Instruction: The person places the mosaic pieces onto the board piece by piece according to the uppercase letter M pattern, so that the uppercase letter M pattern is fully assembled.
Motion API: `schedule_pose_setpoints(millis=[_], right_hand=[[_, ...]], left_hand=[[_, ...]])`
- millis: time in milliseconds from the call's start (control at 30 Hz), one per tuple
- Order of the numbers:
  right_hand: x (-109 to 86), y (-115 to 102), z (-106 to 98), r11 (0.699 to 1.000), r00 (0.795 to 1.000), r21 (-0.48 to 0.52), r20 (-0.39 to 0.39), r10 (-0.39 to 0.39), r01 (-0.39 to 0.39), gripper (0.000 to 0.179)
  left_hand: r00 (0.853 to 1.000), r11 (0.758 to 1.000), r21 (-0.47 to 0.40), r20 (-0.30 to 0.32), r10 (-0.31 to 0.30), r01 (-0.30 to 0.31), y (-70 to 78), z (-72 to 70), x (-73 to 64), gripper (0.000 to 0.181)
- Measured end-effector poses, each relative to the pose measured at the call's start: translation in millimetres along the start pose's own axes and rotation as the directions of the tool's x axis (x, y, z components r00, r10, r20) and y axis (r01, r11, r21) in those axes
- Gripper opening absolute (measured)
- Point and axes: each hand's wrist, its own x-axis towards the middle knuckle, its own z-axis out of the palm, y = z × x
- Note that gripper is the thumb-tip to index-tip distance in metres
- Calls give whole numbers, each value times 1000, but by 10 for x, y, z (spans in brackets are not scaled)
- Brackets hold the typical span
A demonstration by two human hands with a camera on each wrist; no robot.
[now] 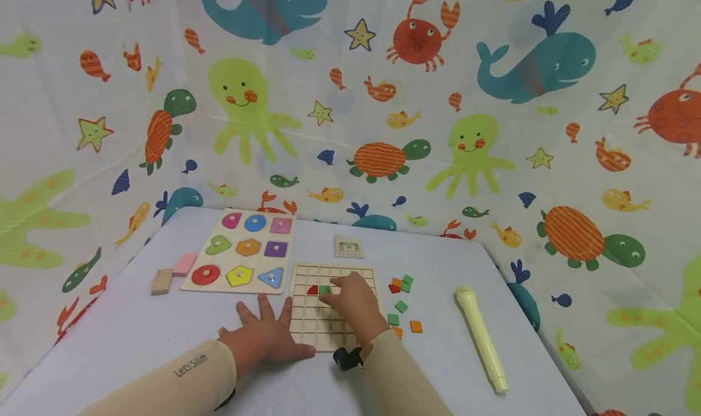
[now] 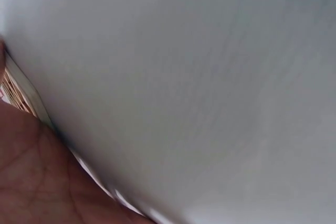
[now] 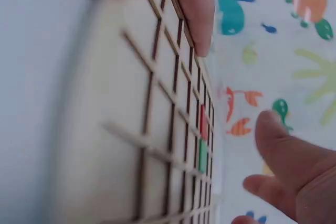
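Observation:
A wooden grid board lies on the white table in the head view. Side by side in its upper part sit a red rounded piece and a green square tile. My left hand rests with fingers spread at the board's left edge, thumb by its lower corner. Over the board reaches my right hand, thumb and index finger apart near the green tile. The right wrist view shows the right hand raised off the grid, holding nothing visible. Mostly palm and tabletop fill the left wrist view.
Loose green, orange and red tiles lie right of the board. Farther right is a pale yellow stick. A small pattern card lies behind the board. To the left are a knobbed shape puzzle, a pink block and a wooden block.

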Motion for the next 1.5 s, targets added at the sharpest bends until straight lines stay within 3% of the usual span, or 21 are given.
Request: schedule_pose_setpoints(millis=[100,333,533,700,1000,1300,1500], right_hand=[[-158,161,-10,994,998,100,-37,41,-37,62],[-360,615,-145,975,981,194,-137,135,-107,66],[-505,1207,-455,982,966,111,-193,173,-153,66],[-551,1538,-556,973,957,68,-178,228,-219,69],[-547,1627,-491,943,940,16,-82,332,-331,63],[-559,1608,-442,953,945,-17,-133,299,-303,35],[-579,1615,-457,950,942,0,-127,310,-312,36]], left_hand=[[1000,1000,6,-6,5,-5,9,6,6,131],[1000,1000,-14,9,-2,2,4,3,11,131],[1000,1000,-11,16,8,-8,8,-32,-14,130],[1000,1000,-16,15,-4,4,-22,-76,-45,131],[1000,1000,-11,29,-3,4,-42,-35,2,131],[1000,1000,-4,29,2,-2,-24,1,27,131],[999,1000,-10,35,1,0,7,-3,24,131]])
